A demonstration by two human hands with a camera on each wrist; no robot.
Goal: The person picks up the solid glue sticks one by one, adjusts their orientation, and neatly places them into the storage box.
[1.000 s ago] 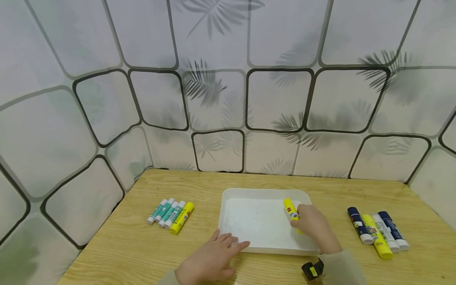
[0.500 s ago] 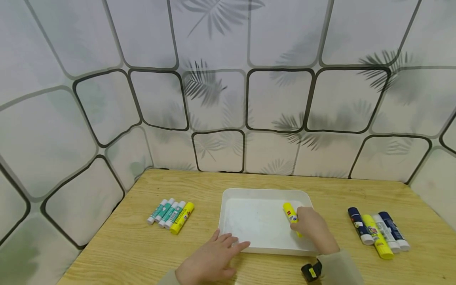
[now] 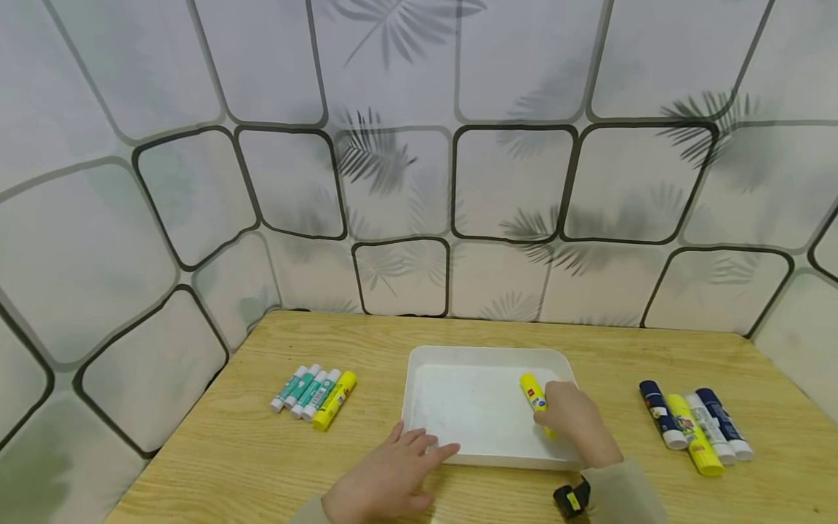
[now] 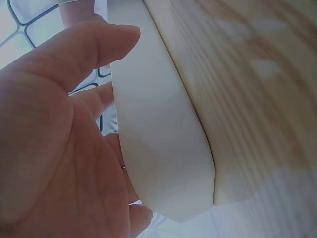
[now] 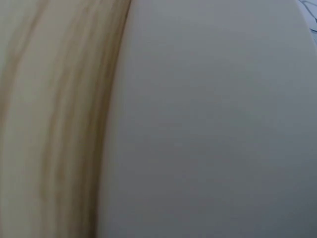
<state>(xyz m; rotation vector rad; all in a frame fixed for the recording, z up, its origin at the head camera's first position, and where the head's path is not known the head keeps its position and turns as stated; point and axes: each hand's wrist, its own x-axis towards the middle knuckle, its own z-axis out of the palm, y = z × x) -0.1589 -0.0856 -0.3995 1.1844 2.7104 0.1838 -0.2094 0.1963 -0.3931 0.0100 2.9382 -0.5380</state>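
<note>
In the head view, a yellow glue stick [image 3: 533,391] lies slanted in the right part of a white tray [image 3: 461,407]. My right hand [image 3: 577,418] grips its near end, covering part of it. Over the tray's near left corner, my left hand [image 3: 393,473] rests with spread fingers. The left wrist view has that hand's thumb [image 4: 106,47] beside the outer side of the tray wall [image 4: 153,124], its other fingers partly hidden behind the rim. Only the tray's outer wall [image 5: 208,124] and the wooden table fill the right wrist view, without the hand.
Left of the tray, several green-and-white glue sticks [image 3: 308,393] lie beside a yellow glue stick [image 3: 335,402]. To the right are navy glue sticks [image 3: 663,415], another yellow one [image 3: 694,437] and a white one [image 3: 710,428]. A patterned wall [image 3: 406,276] stands behind the wooden table [image 3: 366,335].
My right hand and the yellow glue stick have shifted slightly towards me, mostly in the first half second. The left hand has stayed in place.
</note>
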